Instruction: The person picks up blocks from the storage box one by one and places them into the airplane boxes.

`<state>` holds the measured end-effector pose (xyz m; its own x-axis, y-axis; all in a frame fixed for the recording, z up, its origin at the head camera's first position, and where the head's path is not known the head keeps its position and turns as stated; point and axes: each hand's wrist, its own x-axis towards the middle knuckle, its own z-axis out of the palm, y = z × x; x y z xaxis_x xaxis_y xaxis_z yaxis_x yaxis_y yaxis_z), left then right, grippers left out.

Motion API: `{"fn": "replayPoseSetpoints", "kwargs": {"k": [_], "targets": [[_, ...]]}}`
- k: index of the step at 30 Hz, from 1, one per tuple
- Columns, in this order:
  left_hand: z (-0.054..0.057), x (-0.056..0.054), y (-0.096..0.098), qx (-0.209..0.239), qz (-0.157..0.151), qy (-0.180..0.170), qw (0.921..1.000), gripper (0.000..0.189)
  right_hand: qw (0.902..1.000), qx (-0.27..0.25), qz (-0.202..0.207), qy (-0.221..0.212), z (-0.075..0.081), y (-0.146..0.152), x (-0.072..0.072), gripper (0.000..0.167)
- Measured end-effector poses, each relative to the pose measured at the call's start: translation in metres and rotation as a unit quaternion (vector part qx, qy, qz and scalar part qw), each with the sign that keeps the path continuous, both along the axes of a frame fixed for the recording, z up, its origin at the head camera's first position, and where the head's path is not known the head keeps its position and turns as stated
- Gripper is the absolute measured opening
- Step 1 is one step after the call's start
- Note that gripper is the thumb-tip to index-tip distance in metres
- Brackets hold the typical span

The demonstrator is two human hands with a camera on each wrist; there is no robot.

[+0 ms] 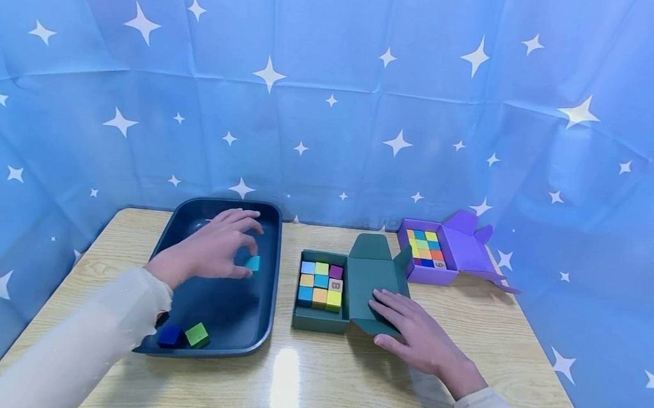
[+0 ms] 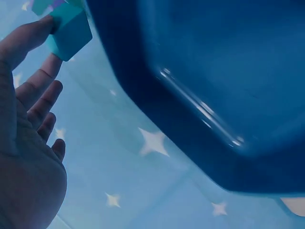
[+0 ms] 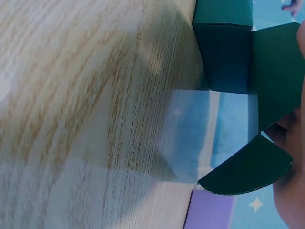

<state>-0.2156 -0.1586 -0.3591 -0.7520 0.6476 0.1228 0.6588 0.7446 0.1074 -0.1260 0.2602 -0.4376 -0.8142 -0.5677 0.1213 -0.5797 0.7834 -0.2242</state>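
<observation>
Between thumb and index finger, my left hand (image 1: 216, 246) pinches a teal cube (image 1: 252, 263); in the head view it overlaps the dark blue tray (image 1: 268, 315). The left wrist view shows the same cube (image 2: 71, 32) at the fingertips, the other fingers loosely bent. My right hand (image 1: 420, 333) rests with fairly straight fingers on the opened lid (image 1: 375, 284) of a green box (image 1: 320, 324). Inside that box sit several coloured cubes in rows, one marked B (image 1: 335, 285). In the right wrist view, a rounded green flap (image 3: 250, 167) stands out beside the hand.
A blue cube (image 1: 170, 336) and a green cube (image 1: 198, 335) lie in the tray's near left corner. At the back right, a purple box (image 1: 433, 276) with its lid (image 1: 476, 251) folded open holds several cubes. A starry blue cloth (image 1: 339, 51) hangs behind the wooden table (image 1: 336, 384).
</observation>
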Motion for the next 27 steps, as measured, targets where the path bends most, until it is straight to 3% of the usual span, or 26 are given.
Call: {"fn": "replayPoseSetpoints", "kwargs": {"k": [6, 13, 20, 27], "targets": [[0.005, -0.006, 0.042, -0.024, -0.041, 0.007, 0.9988, 0.029, 1.0000, 0.000, -0.002, -0.002, 0.000, 0.001, 0.000, 0.062], [0.004, -0.006, 0.080, -0.035, -0.071, -0.023, 0.9966, 0.029, 1.0000, -0.002, 0.001, -0.002, 0.000, 0.001, 0.001, 0.062], [-0.002, -0.004, 0.099, -0.057, -0.087, -0.038, 0.9938, 0.029, 1.0000, -0.002, -0.001, 0.000, 0.000, 0.000, 0.000, 0.062], [-0.018, 0.000, 0.107, -0.090, -0.094, -0.059, 0.9897, 0.030, 1.0000, -0.001, -0.003, -0.003, -0.001, 0.000, 0.000, 0.062]]}}
